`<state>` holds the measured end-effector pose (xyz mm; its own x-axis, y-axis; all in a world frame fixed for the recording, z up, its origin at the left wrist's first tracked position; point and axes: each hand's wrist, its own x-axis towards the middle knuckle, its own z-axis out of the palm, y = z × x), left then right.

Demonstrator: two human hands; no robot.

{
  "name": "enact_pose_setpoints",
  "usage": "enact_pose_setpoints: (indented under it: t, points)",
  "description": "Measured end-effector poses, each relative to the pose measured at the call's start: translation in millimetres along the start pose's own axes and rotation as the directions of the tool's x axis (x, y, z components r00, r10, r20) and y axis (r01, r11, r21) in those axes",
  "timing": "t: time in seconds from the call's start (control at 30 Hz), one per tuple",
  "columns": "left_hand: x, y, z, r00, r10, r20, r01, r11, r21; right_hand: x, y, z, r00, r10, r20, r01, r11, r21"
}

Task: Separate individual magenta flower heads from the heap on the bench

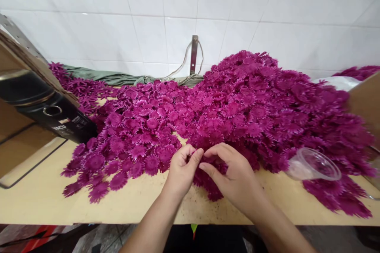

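Close together at the table's front, my two hands meet at the fingertips over magenta artificial flower heads (213, 191). My left hand (184, 168) is closed, thumb and index finger pinched; whatever lies between them is too small or hidden to name. From the right, my right hand (233, 172) comes in with curled fingers, its index fingertip by the left thumb and its thumb just below. What it grips, if anything, cannot be made out. A large heap of the same magenta flower heads (246, 106) rises behind, and flatter ones (142, 130) spread to the left.
A black bottle (50, 106) leans at the left beside a cardboard box (18, 146). On the right, a clear plastic cup (314, 166) lies tipped among flowers. Green cloth (103, 76) runs along the tiled wall (148, 35), below a metal bracket (194, 53) with cord.
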<state>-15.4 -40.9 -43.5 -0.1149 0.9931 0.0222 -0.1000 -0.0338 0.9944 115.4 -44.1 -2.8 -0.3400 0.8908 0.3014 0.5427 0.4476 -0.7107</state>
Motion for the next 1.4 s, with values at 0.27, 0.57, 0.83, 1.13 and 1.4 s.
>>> enact_pose_setpoints:
  t: [0.27, 0.57, 0.83, 1.13, 1.4]
  points:
    - [-3, -1, 5.0, 0.996, -0.040, 0.083, 0.048, 0.994, -0.101, 12, 15, 3, 0.970, 0.148, 0.191, -0.219, 0.873, 0.435]
    - [-11, 3, -3.0, 0.998, 0.022, -0.057, -0.031, 0.987, -0.158, 43, 59, -32, 0.763, 0.323, -0.559, -0.192, 0.940, 0.281]
    - [-7, 4, 1.9, 0.995, -0.096, 0.027, 0.099, 0.984, -0.148, 38, 41, -45, 0.868, -0.098, -0.486, -0.032, 0.967, -0.253]
    - [-2, -1, 4.6, 0.991, -0.123, 0.045, 0.129, 0.972, -0.198, 11, 4, -2, 0.982, 0.076, 0.173, -0.121, 0.955, 0.272]
    - [-6, 1, 0.1, 0.996, -0.086, -0.007, 0.082, 0.968, -0.236, 30, 40, -14, 0.943, 0.288, -0.167, -0.186, 0.871, 0.455]
